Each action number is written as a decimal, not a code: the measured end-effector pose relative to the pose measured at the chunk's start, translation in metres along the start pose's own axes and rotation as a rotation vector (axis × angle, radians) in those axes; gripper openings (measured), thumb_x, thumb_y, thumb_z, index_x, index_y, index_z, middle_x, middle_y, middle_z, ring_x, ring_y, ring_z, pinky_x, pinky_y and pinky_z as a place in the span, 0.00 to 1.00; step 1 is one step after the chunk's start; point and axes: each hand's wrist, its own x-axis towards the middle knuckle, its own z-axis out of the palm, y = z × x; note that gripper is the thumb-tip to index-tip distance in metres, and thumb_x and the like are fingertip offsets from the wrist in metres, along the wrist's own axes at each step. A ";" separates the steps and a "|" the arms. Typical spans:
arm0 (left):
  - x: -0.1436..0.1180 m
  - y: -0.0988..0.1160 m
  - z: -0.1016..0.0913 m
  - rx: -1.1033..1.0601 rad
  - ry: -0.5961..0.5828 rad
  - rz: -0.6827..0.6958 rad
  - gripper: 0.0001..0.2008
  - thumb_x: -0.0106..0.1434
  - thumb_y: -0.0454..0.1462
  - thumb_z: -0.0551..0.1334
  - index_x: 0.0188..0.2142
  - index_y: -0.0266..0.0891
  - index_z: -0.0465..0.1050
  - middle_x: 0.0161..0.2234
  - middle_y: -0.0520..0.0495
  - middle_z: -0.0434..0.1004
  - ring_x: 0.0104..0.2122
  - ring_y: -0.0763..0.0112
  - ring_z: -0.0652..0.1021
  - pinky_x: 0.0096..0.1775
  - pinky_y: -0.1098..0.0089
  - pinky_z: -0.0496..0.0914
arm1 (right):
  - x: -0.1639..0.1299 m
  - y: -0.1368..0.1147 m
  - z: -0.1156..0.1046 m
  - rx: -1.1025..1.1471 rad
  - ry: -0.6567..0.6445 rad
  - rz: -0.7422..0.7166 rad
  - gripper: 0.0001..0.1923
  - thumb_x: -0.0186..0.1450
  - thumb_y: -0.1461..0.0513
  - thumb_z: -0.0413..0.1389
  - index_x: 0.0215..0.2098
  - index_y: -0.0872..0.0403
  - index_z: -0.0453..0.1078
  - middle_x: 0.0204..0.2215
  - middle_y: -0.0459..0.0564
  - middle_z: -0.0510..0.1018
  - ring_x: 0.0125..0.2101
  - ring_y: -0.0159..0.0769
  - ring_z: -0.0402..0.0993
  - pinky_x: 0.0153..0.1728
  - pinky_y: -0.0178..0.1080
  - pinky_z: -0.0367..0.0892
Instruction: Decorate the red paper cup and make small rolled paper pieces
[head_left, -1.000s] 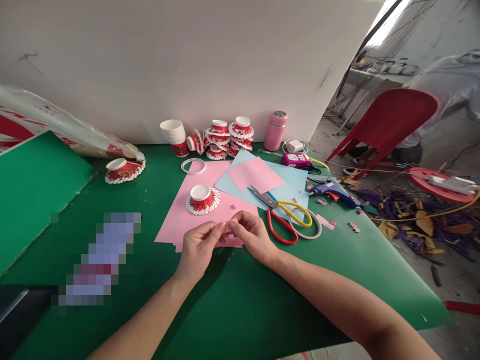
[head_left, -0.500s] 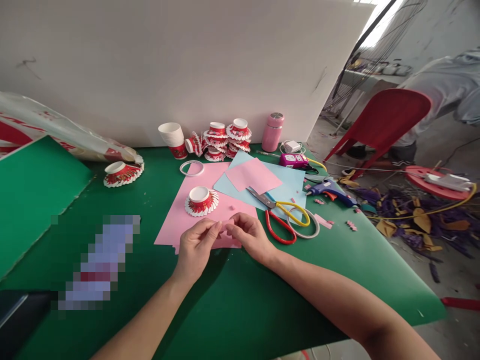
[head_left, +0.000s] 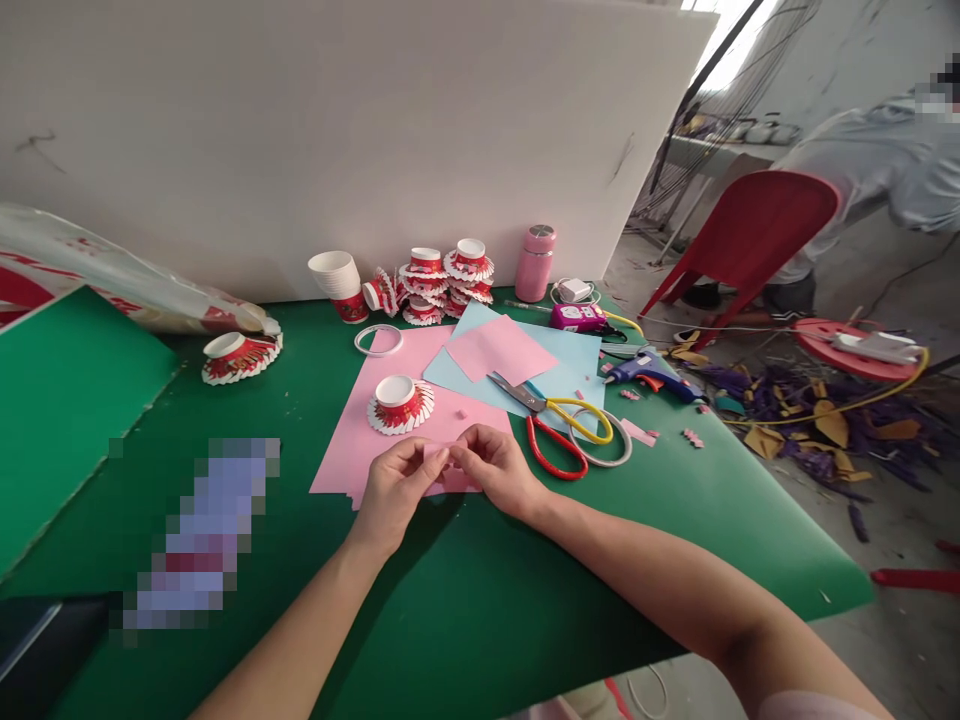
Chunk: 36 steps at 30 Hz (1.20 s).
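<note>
My left hand [head_left: 396,488] and my right hand [head_left: 496,468] meet over the near edge of a large pink sheet [head_left: 351,440]. Between their fingertips they pinch a small piece of pink paper [head_left: 435,450], partly hidden by the fingers. Just beyond stands a red paper cup [head_left: 400,404] with its rim cut into strips fanned outward. A tiny pink folded piece [head_left: 462,414] lies on the sheet beside it. Right of my right hand are scissors [head_left: 555,425] with one yellow and one red handle, blades open, lying partly over a blue sheet [head_left: 577,350].
Stacked cut cups [head_left: 425,285], plain cups [head_left: 336,280] and a pink flask [head_left: 537,262] stand along the back board. A blue glue gun [head_left: 652,374], tape rolls [head_left: 379,341] and pink scraps [head_left: 693,438] lie about. Another cut cup [head_left: 238,357] sits left. A person [head_left: 840,170] bends beyond a red chair [head_left: 750,250].
The view has shifted slightly to the right. Both hands stay together, and more of the small pink paper shows between the fingers.
</note>
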 end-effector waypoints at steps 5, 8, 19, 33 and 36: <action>0.001 0.000 0.001 -0.038 0.004 -0.046 0.11 0.50 0.42 0.67 0.23 0.35 0.73 0.22 0.52 0.73 0.24 0.75 0.73 0.29 0.74 0.70 | -0.001 -0.001 -0.001 -0.013 0.019 0.007 0.16 0.56 0.51 0.56 0.23 0.55 0.61 0.20 0.44 0.68 0.21 0.27 0.62 0.25 0.33 0.58; 0.001 0.000 0.002 -0.078 -0.017 -0.068 0.11 0.50 0.41 0.68 0.24 0.35 0.72 0.22 0.52 0.73 0.25 0.75 0.73 0.30 0.74 0.70 | -0.001 -0.004 -0.002 -0.014 0.013 0.028 0.16 0.55 0.51 0.56 0.23 0.55 0.62 0.20 0.43 0.68 0.21 0.27 0.61 0.25 0.33 0.59; 0.002 -0.003 0.001 -0.017 0.008 0.006 0.12 0.51 0.41 0.66 0.22 0.36 0.68 0.20 0.54 0.68 0.23 0.77 0.69 0.27 0.75 0.66 | 0.001 -0.001 -0.004 -0.053 -0.003 0.008 0.18 0.55 0.49 0.56 0.23 0.55 0.62 0.19 0.43 0.66 0.21 0.27 0.58 0.22 0.32 0.56; 0.004 -0.003 -0.003 0.048 -0.096 -0.038 0.13 0.52 0.43 0.65 0.22 0.35 0.70 0.20 0.53 0.67 0.22 0.76 0.68 0.26 0.74 0.66 | 0.002 -0.008 -0.007 -0.159 -0.052 -0.056 0.15 0.57 0.52 0.55 0.25 0.55 0.63 0.21 0.43 0.66 0.21 0.27 0.60 0.24 0.33 0.59; 0.004 -0.002 -0.004 0.038 -0.119 -0.046 0.13 0.52 0.44 0.65 0.22 0.35 0.71 0.21 0.52 0.67 0.23 0.75 0.68 0.27 0.74 0.67 | 0.002 -0.009 -0.006 -0.123 -0.051 -0.044 0.16 0.56 0.51 0.56 0.25 0.55 0.63 0.21 0.43 0.67 0.22 0.28 0.62 0.26 0.34 0.60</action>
